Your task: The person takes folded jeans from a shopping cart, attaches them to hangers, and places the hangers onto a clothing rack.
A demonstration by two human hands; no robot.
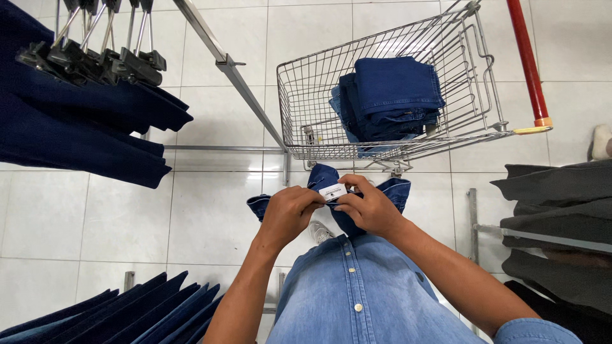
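Note:
A pair of blue jeans (325, 177) hangs in front of me, gripped at the waistband by both hands. My left hand (288, 213) pinches the left side of a small white label (333, 191) on the waistband. From the other side my right hand (370, 207) holds the same label and the denim under it. Most of the jeans are hidden behind my hands and my light blue denim shirt (357, 293).
A wire shopping cart (299, 102) with a red handle (528, 60) stands just ahead, holding a stack of folded dark blue jeans (392, 95). Dark jeans hang on clip hangers (95, 57) upper left, more at lower left (127, 312). Grey garments on a rack (561, 216) are right.

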